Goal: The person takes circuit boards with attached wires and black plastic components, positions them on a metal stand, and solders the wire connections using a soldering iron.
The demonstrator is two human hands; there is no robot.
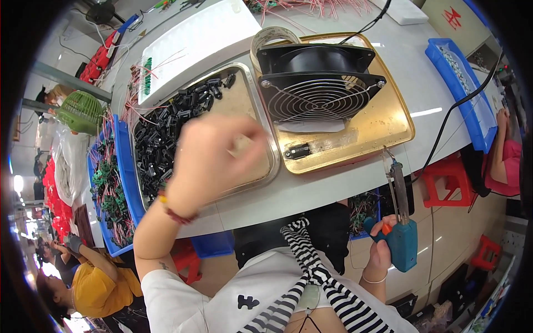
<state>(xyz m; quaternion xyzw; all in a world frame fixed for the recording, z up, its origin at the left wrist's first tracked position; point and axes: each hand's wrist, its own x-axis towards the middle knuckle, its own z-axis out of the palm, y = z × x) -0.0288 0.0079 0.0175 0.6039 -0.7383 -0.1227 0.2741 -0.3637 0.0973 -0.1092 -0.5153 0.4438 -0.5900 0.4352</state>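
The left hand [208, 161] hovers over the silver metal tray [261, 119] of small black plastic parts [166, 130]; its blurred fingers [247, 141] seem together. The right hand [380, 250], below the desk's [311, 188] near edge, has its fingers clamped on a teal soldering gun [401, 222].

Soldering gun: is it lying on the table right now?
No, the teal soldering gun is gripped in the right hand, held off the table's near edge with its tip pointing up.

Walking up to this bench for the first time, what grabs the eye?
A black box fan stands on a gold tray at centre. Left of it, the left hand is raised, blurred, over a steel tray heaped with small black parts. Lower right, off the table edge, the right hand grips a teal soldering gun.
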